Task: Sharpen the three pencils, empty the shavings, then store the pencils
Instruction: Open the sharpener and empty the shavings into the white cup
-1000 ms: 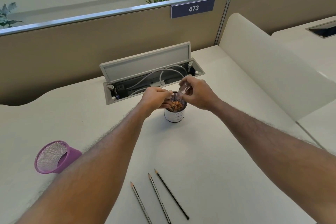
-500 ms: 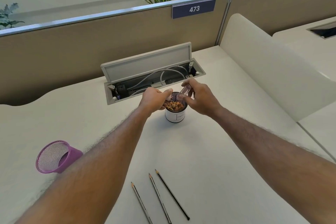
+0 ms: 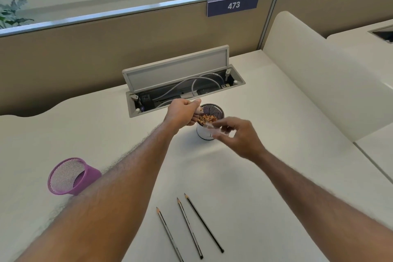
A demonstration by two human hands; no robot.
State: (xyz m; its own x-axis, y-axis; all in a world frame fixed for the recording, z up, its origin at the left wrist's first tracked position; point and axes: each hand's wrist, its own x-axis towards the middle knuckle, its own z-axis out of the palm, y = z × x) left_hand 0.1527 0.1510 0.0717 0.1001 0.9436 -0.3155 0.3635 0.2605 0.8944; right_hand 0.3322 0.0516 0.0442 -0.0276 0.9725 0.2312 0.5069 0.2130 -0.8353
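Note:
A small white cup (image 3: 204,133) with a dark mesh lining stands mid-desk and holds brown pencil shavings (image 3: 206,118). My left hand (image 3: 180,114) rests at its left rim, pinching a small pink sharpener part (image 3: 198,110). My right hand (image 3: 238,136) hovers in front of the cup, blurred, its fingers closed on a clear plastic sharpener casing (image 3: 215,132). Three sharpened dark pencils (image 3: 189,226) lie side by side near the desk's front edge, tips pointing away from me. A purple mesh pencil holder (image 3: 71,176) lies tipped on the left.
An open cable tray (image 3: 182,89) with grey cables and its raised lid sits just behind the cup. A beige partition with the sign 473 (image 3: 233,5) closes the back. A cream curved divider (image 3: 314,74) bounds the right side.
My right hand has pulled the clear casing away from above the cup, toward me and to the right. The left hand stays at the cup's rim. The shavings remain in the cup.

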